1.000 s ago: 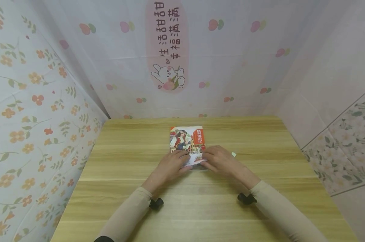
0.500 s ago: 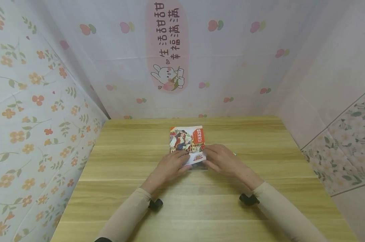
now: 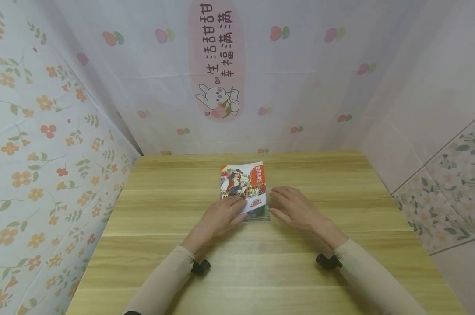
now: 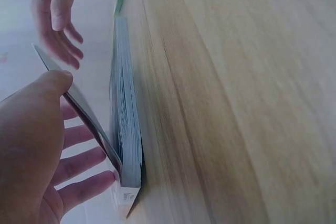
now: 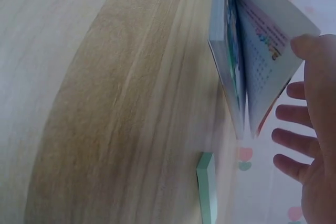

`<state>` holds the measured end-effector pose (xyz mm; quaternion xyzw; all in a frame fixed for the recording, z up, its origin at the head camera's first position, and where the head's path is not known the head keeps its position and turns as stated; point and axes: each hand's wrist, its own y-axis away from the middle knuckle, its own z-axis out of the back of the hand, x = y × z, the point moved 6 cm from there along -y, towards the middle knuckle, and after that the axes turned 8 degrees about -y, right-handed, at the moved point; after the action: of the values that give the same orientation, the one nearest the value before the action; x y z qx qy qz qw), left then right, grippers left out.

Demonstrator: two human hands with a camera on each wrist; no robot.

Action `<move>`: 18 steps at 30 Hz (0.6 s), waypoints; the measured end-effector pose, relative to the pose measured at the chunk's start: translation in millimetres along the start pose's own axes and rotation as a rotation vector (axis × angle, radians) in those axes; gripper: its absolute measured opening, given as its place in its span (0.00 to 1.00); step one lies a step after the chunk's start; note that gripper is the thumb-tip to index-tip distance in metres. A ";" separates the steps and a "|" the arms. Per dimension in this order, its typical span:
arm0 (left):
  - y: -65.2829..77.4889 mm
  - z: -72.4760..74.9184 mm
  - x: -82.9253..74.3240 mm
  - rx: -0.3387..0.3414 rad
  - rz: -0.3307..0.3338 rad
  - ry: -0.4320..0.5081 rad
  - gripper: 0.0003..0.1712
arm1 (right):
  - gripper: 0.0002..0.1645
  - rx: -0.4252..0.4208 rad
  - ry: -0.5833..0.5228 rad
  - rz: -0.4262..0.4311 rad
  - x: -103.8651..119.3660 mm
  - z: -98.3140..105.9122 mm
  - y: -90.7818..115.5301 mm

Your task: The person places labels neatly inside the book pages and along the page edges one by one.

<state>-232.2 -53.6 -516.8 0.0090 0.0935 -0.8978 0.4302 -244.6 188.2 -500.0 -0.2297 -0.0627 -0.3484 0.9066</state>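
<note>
A paperback book point(image 3: 243, 179) with an illustrated red and white cover lies on the wooden table, its front cover raised at an angle. My left hand point(image 3: 223, 213) pinches the near edge of that cover, thumb inside and fingers outside, as the left wrist view shows. Below it the page block point(image 4: 127, 103) stays flat on the table. My right hand point(image 3: 295, 208) is just off the book's right edge, fingers relaxed and holding nothing. Printed text and small pictures show on the inside of the cover point(image 5: 265, 35) in the right wrist view.
A small pale green block point(image 5: 207, 187) lies on the wooden table point(image 3: 237, 271) to the right of the book; the right hand hides it in the head view. Patterned cloth walls point(image 3: 300, 87) stand at the back and both sides.
My right hand has let go of the cover and moved a little to the right. The cover stands higher, baring more of the page beneath. My left hand keeps its hold.
</note>
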 end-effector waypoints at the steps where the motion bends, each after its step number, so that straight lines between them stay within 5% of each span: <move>1: 0.4 0.3 0.1 -0.002 0.000 0.001 0.32 | 0.35 0.013 0.001 -0.012 -0.4 -0.7 0.4; 7: 4.4 1.4 1.2 -0.010 0.015 0.038 0.31 | 0.40 0.119 -0.010 -0.086 -1.3 -9.1 2.3; 18: 8.6 1.6 4.7 -0.059 0.014 0.101 0.31 | 0.44 0.188 0.004 -0.075 0.4 -25.9 -4.1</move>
<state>-228.4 -62.9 -517.1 0.0425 0.1413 -0.8902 0.4310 -248.2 173.4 -521.4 -0.1406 -0.1020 -0.3753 0.9105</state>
